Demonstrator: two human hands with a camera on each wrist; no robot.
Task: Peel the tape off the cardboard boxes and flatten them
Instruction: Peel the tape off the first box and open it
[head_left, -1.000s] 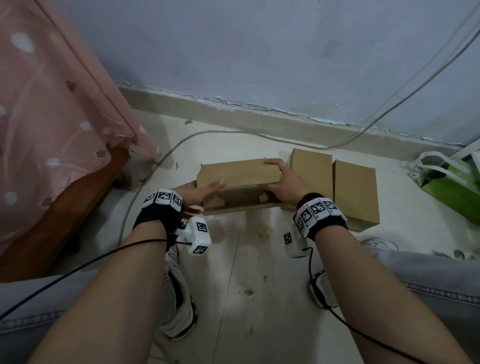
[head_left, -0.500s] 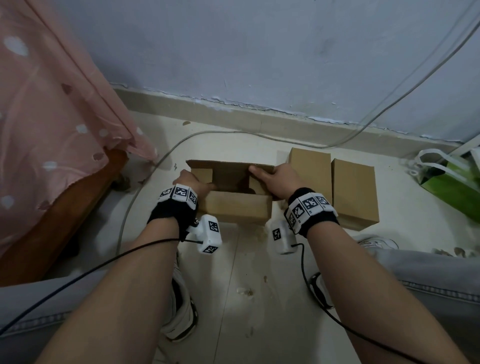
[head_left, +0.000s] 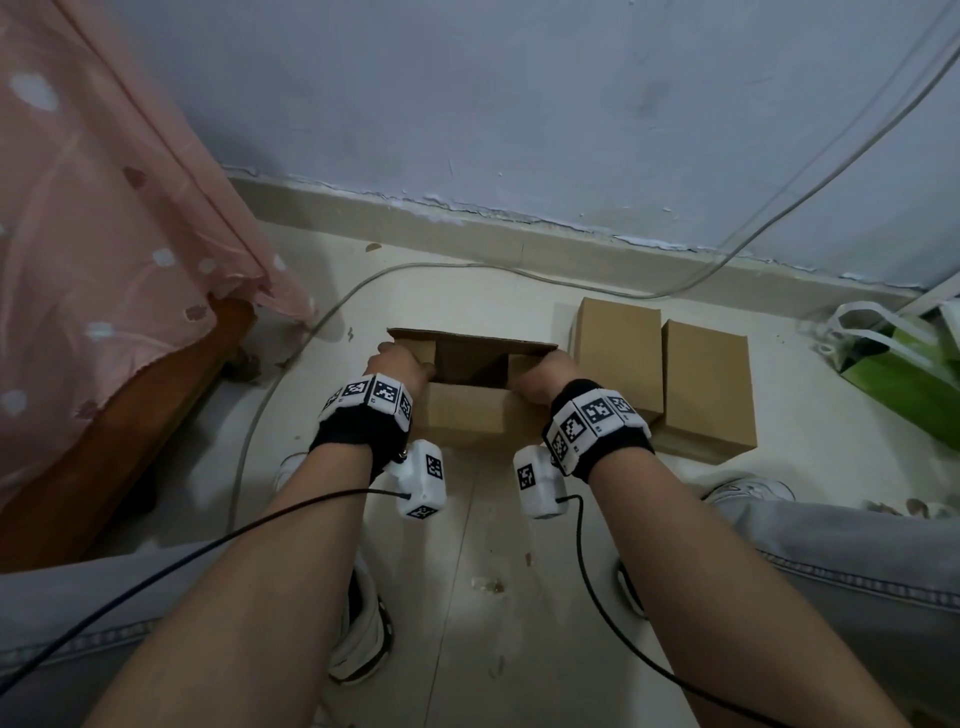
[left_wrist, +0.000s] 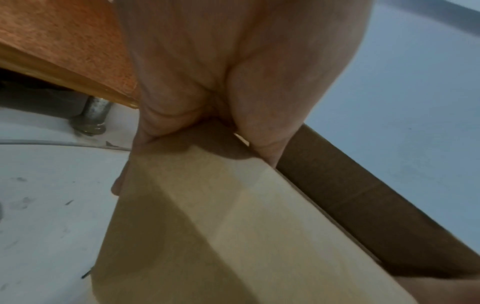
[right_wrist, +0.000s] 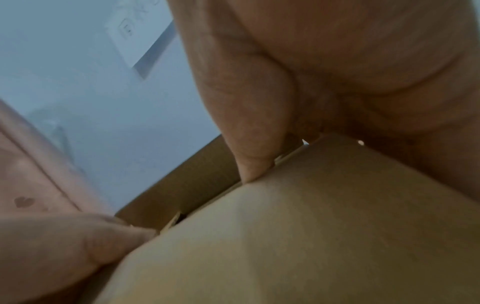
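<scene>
An open brown cardboard box (head_left: 467, 413) sits on the floor in front of me, its top flaps spread and its dark inside showing. My left hand (head_left: 397, 364) grips the box's left end, thumb inside and fingers down the outer side, as the left wrist view shows on the box (left_wrist: 233, 226). My right hand (head_left: 540, 376) grips the right end the same way, with the box (right_wrist: 311, 236) filling the right wrist view. Two closed cardboard boxes (head_left: 615, 343) (head_left: 706, 384) lie side by side just right of it. No tape is visible.
A bed with a pink spotted cover (head_left: 104, 234) and a wooden frame (head_left: 145, 421) stands at the left. A grey cable (head_left: 322, 322) runs along the floor by the wall. A green bag (head_left: 904, 374) lies at the right. My knees and shoes frame the floor below.
The box's top flap swung from shut to open, showing the inside. Both hands moved from the top face to the box's two ends and the box came slightly nearer to me.
</scene>
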